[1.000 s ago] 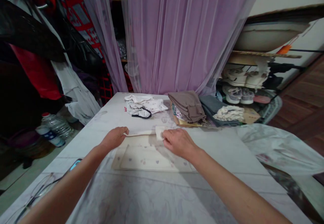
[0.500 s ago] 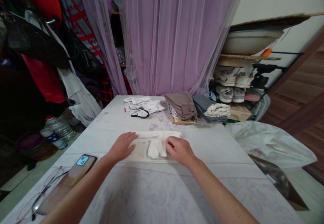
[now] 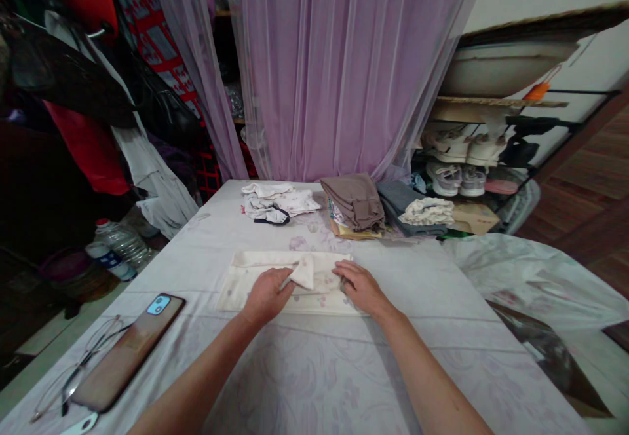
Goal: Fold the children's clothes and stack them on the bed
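Note:
A cream folded garment with a faint small print lies as a wide strip on the table in front of me. My left hand is over its middle, thumb and forefinger closed on a small raised flap that stands up as a pointed fold. Fingers bent and a little apart, my right hand rests on the garment's right end. The kind of garment cannot be made out.
On the table a phone and eyeglasses lie at the left. Behind the garment are crumpled white clothes, a brown folded garment atop a stack, and dark grey clothing. A plastic bag borders the right side.
My left hand has moved right, from the garment's left part to the flap in its middle. My right hand has let go of the flap and shifted slightly right, its fingers loosening.

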`<state>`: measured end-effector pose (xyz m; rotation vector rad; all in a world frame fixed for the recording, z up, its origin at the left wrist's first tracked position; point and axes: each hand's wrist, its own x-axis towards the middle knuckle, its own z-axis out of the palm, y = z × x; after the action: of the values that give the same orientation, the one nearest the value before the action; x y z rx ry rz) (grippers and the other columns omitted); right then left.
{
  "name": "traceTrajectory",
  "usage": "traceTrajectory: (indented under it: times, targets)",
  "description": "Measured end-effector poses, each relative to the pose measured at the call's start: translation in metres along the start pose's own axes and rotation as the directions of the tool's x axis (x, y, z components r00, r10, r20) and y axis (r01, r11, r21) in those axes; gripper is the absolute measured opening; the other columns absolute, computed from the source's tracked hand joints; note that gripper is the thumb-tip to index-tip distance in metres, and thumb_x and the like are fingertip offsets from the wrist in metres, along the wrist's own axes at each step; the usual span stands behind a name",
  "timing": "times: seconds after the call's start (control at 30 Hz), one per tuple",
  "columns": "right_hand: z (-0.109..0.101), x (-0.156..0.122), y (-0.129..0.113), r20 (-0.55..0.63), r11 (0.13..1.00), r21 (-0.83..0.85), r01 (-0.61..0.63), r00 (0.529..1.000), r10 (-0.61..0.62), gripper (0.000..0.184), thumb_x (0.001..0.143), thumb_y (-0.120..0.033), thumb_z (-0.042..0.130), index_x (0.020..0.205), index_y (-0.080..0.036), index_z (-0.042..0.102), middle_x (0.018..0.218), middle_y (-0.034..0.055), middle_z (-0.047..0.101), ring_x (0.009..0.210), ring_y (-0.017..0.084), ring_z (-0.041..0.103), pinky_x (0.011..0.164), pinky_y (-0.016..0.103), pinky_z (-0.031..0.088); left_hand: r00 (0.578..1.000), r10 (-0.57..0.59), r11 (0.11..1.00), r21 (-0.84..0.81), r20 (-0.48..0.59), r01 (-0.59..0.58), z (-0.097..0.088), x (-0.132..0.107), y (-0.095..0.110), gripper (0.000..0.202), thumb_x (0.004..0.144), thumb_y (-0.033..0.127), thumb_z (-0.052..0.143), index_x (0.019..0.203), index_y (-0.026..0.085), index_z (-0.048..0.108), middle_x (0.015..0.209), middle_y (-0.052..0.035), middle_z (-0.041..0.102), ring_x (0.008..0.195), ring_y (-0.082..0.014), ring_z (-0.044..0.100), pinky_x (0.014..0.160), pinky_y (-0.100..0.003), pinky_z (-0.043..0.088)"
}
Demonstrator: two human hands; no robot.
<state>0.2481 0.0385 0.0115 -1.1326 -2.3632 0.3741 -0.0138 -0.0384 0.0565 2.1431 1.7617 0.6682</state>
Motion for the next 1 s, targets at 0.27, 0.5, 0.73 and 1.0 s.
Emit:
traceTrajectory:
  times: [0.27,0.5,0.73,1.0]
  targets:
    - [-0.001,-0.007,0.004,-0.185,0.996,0.076,0.048,0.982,-0.034,0.027,0.082,-0.014,0.046,0.092,-0.023,0.069,0.108,0.006,0.072,0.109,0.021,0.063,0.104,0.042,0.044,0.995,-0.009,0.928,-0.371,0.096,0.044,-0.003,-0.018,0.025,0.031,0.088,0.043,0.048,0.094,0.018,0.065,0.077,0.0001,0.066,0.07,-0.0137,0.059,0.064,-0.023,0.045]
    - [-0.007,-0.009,0.0,-0.169,0.998,0.067,0.017,0.986,-0.005,0.035,0.075,-0.007,0.043,0.09,-0.024,0.07,0.106,0.0036,0.073,0.107,0.02,0.064,0.101,0.039,0.045,0.998,-0.022,0.999,-0.031,-0.058,0.02,-0.021,0.003,-0.019,0.044,0.096,0.043,0.032,0.1,0.02,0.069,0.103,-0.0072,0.073,0.099,-0.021,0.065,0.091,-0.034,0.049]
    - [-0.02,0.017,-0.007,-0.17,0.961,-0.068,-0.269,0.952,0.254,0.033,0.088,-0.021,0.042,0.11,-0.02,0.068,0.116,0.0079,0.07,0.108,0.021,0.062,0.095,0.032,0.046,1.0,-0.011,0.946,0.325,-0.023,0.018,-0.021,0.008,-0.067,0.039,0.094,0.035,0.039,0.115,0.017,0.066,0.129,-0.0118,0.063,0.121,-0.0254,0.057,0.106,-0.043,0.043]
    - [-0.024,0.039,-0.007,-0.079,0.812,-0.331,-0.481,0.872,0.484,0.033,0.086,-0.043,0.056,0.104,-0.018,0.071,0.107,0.0121,0.068,0.102,0.028,0.059,0.085,0.034,0.042,0.982,-0.165,0.89,0.415,-0.097,0.19,-0.054,0.022,-0.088,0.039,0.093,0.029,0.037,0.116,0.015,0.065,0.121,-0.0134,0.067,0.114,-0.0259,0.06,0.102,-0.038,0.043]
